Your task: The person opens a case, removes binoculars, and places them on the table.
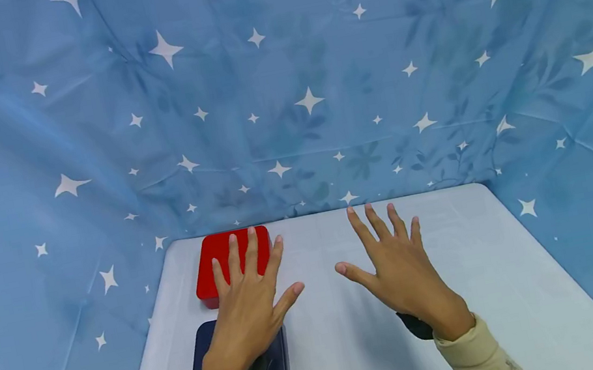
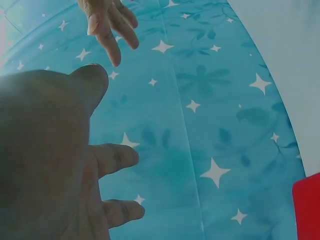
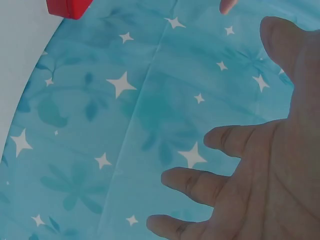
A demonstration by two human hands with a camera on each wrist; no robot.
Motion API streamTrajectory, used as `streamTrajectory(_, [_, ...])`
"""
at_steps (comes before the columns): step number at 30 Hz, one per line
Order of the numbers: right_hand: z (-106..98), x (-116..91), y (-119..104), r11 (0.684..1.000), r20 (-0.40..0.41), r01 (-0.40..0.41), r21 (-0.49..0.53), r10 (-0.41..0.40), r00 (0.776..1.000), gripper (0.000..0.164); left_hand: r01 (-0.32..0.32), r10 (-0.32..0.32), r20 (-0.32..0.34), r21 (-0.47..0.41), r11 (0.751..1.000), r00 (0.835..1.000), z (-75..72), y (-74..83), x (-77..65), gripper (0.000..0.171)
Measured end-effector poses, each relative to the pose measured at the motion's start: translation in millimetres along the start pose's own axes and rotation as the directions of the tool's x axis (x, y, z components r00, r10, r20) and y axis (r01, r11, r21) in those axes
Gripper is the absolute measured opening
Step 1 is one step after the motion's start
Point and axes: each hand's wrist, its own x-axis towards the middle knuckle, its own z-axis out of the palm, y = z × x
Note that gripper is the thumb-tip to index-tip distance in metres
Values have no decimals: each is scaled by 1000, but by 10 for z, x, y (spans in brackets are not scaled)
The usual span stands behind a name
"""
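Both hands are held up above a white table with fingers spread, and neither holds anything. In the head view the left hand (image 1: 249, 306) hovers over a red box (image 1: 219, 255) and a dark blue box (image 1: 203, 350), hiding part of each. Over the bare white surface to the right is the right hand (image 1: 403, 268), its thumb pointing toward the left hand. The left wrist view shows the left hand's thumb (image 2: 92, 85) and two fingers, with the other hand beyond. In the right wrist view, the right palm (image 3: 265, 185) and its separated fingers appear at the right.
The white tabletop (image 1: 326, 352) has rounded far corners. A blue curtain with white stars (image 1: 315, 142) hangs behind the table and along both sides. The red box stands near the far left corner, with the dark blue one closer to the front. Dark straps circle the wrists.
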Motion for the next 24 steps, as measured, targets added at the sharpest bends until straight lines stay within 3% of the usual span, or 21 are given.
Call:
streamTrajectory(10, [143, -31, -110, 1000, -55, 26, 16, -25, 998, 93, 35, -36, -40, -33, 999, 999, 16, -134, -136, 83])
streamTrajectory(24, [441, -68, -316, 988, -145, 50, 149, -29, 989, 90, 74, -84, -149, -71, 995, 985, 167, -335, -359, 78])
